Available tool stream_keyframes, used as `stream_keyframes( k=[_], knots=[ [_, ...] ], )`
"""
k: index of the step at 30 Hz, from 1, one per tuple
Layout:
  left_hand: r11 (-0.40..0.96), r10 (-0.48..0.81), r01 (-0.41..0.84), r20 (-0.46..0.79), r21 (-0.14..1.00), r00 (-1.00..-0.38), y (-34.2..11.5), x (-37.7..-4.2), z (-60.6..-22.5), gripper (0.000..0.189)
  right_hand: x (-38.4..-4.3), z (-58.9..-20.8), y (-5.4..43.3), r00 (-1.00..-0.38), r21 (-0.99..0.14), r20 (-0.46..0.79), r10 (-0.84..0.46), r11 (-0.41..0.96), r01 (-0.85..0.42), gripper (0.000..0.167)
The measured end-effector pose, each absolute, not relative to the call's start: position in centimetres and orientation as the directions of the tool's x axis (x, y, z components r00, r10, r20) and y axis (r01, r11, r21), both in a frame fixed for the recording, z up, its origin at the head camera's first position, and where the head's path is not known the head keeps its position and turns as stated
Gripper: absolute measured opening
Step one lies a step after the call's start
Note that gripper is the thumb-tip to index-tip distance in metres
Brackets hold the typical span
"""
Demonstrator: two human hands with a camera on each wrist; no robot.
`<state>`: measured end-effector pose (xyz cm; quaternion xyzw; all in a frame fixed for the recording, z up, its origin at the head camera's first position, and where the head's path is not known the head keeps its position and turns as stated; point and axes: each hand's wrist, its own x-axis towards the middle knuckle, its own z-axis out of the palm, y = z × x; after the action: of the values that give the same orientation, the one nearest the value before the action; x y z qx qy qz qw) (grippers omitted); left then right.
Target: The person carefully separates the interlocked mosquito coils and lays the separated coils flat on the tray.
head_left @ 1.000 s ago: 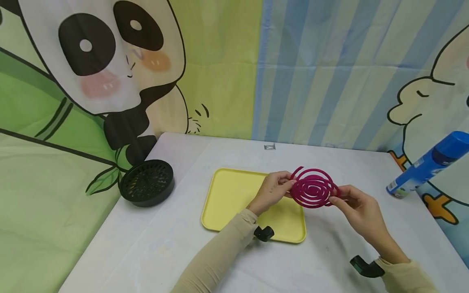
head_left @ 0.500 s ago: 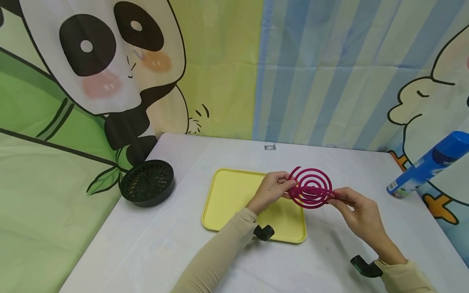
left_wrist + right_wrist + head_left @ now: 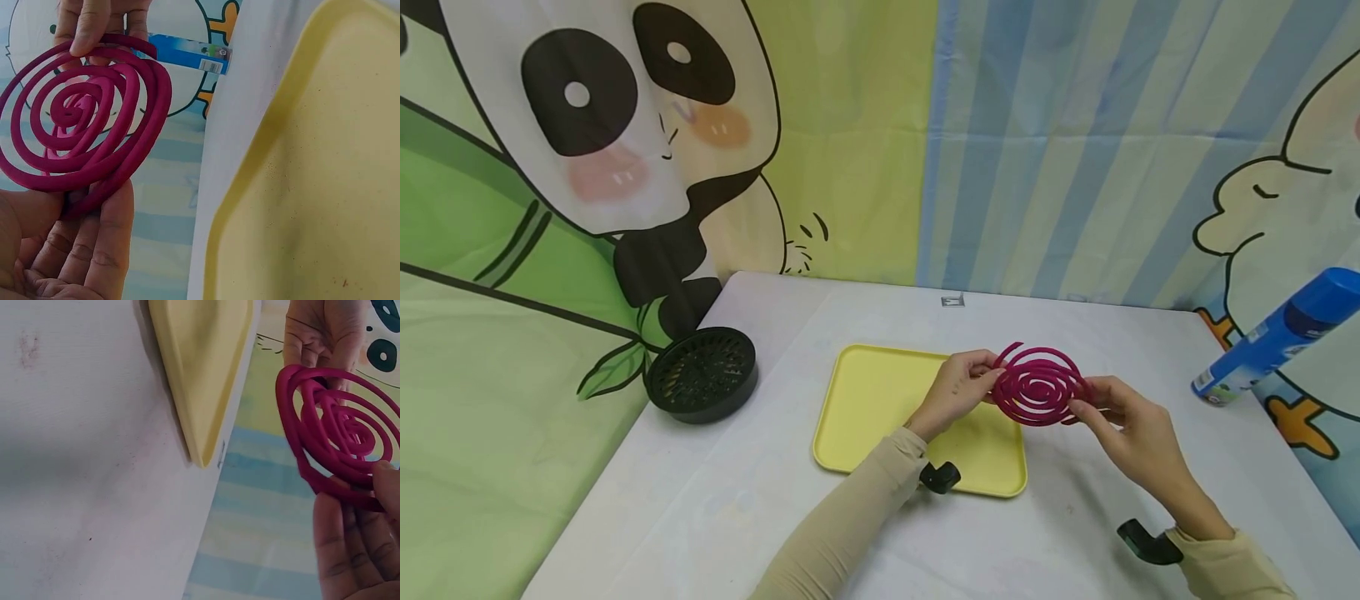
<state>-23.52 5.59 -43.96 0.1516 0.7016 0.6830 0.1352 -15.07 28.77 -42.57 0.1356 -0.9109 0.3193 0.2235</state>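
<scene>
Both hands hold a magenta mosquito coil [image 3: 1040,390] in the air, just above the right side of a yellow tray [image 3: 865,408]. It looks like two flat spirals, one lying over the other. My left hand [image 3: 955,392] pinches its left edge between thumb and fingers. At the opposite edge, my right hand [image 3: 1138,429] pinches with the thumb on top. In the left wrist view the spirals of the mosquito coil [image 3: 164,94] overlap closely along one side. From the right wrist, a gap shows between strands of the mosquito coil [image 3: 287,406].
A black round holder [image 3: 700,408] with a perforated top stands at the table's left edge. On the right stands a blue spray can [image 3: 1262,342], near the table edge. Patterned cloth [image 3: 850,167] hangs behind the white table [image 3: 760,517].
Half a second ago one spiral was tilted away from the other; now they overlap more closely again. The right hand has shifted slightly, while the left hand has hardly moved.
</scene>
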Motion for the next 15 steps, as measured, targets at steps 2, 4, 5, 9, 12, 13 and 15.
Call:
stream_keyframes(
  k=[2,4,5,9,12,13,15],
  knots=[
    [0.025,0.402,0.042,0.028,0.999,-0.915,5.6,-23.5,-43.9,0.011,-15.2,-42.4,28.7,-0.868,-0.521,0.485,-0.103,0.763,-0.382,0.026],
    [0.029,0.411,0.057,0.040,0.998,-0.911,5.5,-23.5,-43.9,0.012,-15.3,-42.3,28.6,-0.877,-0.529,0.470,-0.102,0.763,-0.372,0.022],
    [0.029,0.418,0.067,0.049,0.997,-0.907,5.5,-23.5,-44.0,0.012,-15.4,-42.2,28.6,-0.884,-0.538,0.456,-0.099,0.761,-0.363,0.019],
    [0.017,0.454,0.102,0.084,0.995,-0.887,5.3,-23.6,-44.2,0.013,-15.3,-41.8,28.4,-0.932,-0.617,0.359,-0.058,0.734,-0.283,0.015],
    [-0.002,0.473,0.110,0.097,0.994,-0.875,5.1,-23.8,-44.5,0.013,-15.2,-41.6,28.4,-0.968,-0.700,0.249,-0.015,0.689,-0.191,0.024],
    [-0.007,0.476,0.108,0.098,0.994,-0.874,5.1,-23.8,-44.5,0.014,-15.2,-41.5,28.4,-0.978,-0.727,0.210,-0.003,0.668,-0.158,0.027],
    [-0.012,0.478,0.103,0.096,0.995,-0.873,5.1,-23.9,-44.6,0.013,-15.2,-41.3,28.4,-0.991,-0.779,0.132,0.019,0.620,-0.092,0.034]
  ],
)
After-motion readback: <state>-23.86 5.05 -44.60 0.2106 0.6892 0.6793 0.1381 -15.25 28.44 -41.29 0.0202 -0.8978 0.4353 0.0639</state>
